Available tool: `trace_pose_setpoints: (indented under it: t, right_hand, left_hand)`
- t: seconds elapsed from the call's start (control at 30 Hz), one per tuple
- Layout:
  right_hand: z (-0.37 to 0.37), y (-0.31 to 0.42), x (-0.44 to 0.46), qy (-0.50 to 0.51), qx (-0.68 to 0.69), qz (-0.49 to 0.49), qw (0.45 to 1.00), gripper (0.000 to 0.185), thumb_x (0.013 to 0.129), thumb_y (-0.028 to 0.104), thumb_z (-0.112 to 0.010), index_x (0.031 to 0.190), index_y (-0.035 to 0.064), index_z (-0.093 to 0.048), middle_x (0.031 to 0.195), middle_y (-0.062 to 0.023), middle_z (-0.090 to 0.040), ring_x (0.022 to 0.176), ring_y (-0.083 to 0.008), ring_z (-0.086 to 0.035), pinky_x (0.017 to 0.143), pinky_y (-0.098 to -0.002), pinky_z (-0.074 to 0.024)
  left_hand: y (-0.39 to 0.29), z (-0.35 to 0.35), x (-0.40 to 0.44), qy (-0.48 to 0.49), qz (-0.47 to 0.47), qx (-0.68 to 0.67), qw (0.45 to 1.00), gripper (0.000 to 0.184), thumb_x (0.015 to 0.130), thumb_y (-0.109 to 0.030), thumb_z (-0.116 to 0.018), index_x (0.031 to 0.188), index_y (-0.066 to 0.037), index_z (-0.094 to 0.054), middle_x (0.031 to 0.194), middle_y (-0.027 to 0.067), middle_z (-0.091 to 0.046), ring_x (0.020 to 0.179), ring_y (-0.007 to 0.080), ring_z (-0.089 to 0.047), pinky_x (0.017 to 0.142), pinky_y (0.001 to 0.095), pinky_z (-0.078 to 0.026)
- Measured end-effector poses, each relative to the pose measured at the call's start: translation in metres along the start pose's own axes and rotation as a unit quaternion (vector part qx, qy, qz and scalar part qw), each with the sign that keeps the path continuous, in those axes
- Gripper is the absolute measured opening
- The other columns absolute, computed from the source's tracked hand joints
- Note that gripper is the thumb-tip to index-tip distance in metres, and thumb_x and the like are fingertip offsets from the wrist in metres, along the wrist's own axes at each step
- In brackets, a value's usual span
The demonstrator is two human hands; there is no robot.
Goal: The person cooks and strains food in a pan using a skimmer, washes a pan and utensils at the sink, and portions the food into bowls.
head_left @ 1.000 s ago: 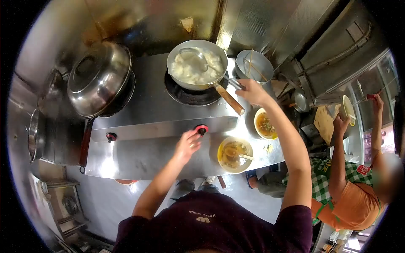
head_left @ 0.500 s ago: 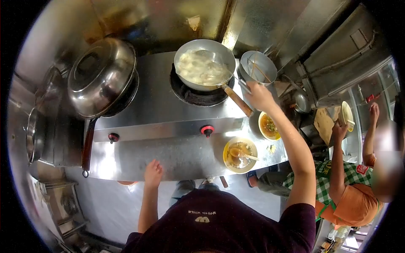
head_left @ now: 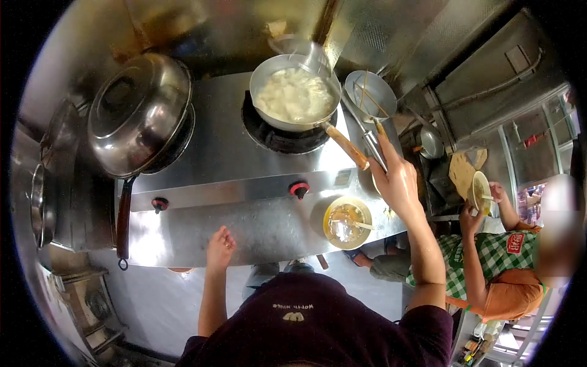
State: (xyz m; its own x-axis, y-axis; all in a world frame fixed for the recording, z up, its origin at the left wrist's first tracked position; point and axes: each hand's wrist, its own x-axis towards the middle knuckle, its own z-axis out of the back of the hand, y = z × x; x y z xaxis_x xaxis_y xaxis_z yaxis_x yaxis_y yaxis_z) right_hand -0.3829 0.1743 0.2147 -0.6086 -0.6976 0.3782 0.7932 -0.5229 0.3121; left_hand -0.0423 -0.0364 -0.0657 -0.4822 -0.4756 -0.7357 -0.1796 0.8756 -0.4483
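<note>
In the head view, my right hand (head_left: 397,183) grips the metal handle of a skimmer (head_left: 372,148). The skimmer's blurred head is raised at the far rim of a saucepan (head_left: 262,105), above pale food in cloudy, bubbling liquid. The pan sits on a black burner, its wooden handle pointing toward my right hand. Over the front edge of the counter, my left hand (head_left: 221,248) has loosely curled fingers with nothing in them. A yellow-rimmed bowl (head_left: 331,235) with broth and a spoon stands on the counter between my hands.
A second pan (head_left: 389,98) with chopsticks across it stands right of the burner. At left is a large domed metal lid (head_left: 137,116) over a dark pan with a long handle. Red-black stove knobs (head_left: 299,189) line the front. A co-worker (head_left: 489,260) at right holds a bowl (head_left: 479,191).
The skimmer's head has risen from the food to the pan's far rim, while my right hand has moved back toward me. The co-worker's bowl is lower and farther left.
</note>
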Motion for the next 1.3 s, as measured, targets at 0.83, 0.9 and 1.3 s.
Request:
trace_pose_setpoints:
  t: [0.83,0.9,1.3]
  right_hand:
    - [-0.005,0.093,-0.071,0.128,0.833,-0.307,0.441,0.032,0.083,0.005,-0.055,0.113,0.0031,-0.043,0.05,0.0025,-0.039,0.031,-0.0088,-0.039,0.028,-0.022,-0.028]
    - [0.003,0.088,-0.097,0.167,0.845,-0.291,0.417,0.032,0.084,0.004,-0.054,0.114,0.0033,-0.043,0.049,0.0001,-0.044,0.031,-0.0085,-0.04,0.028,-0.0211,-0.0269]
    - [0.054,0.102,-0.203,0.25,0.833,-0.295,0.396,0.03,0.082,0.002,-0.056,0.111,0.0014,-0.047,0.056,0.0008,-0.05,0.035,-0.0053,-0.043,0.031,-0.0205,-0.0303]
  left_hand:
    - [0.051,-0.078,-0.018,0.15,0.063,0.343,0.925,0.026,0.086,-0.026,-0.055,0.103,-0.006,-0.057,0.087,0.0027,-0.056,0.071,0.0114,-0.053,0.068,0.0263,-0.045]
    - [0.067,-0.087,-0.045,0.139,0.011,0.352,0.926,0.028,0.087,-0.028,-0.053,0.103,-0.007,-0.056,0.087,0.0025,-0.056,0.071,0.0116,-0.053,0.068,0.0266,-0.045]
    - [0.116,-0.093,-0.202,0.155,0.015,0.361,0.919,0.029,0.087,-0.03,-0.052,0.103,-0.007,-0.056,0.088,0.0021,-0.056,0.072,0.0116,-0.053,0.068,0.0265,-0.045]
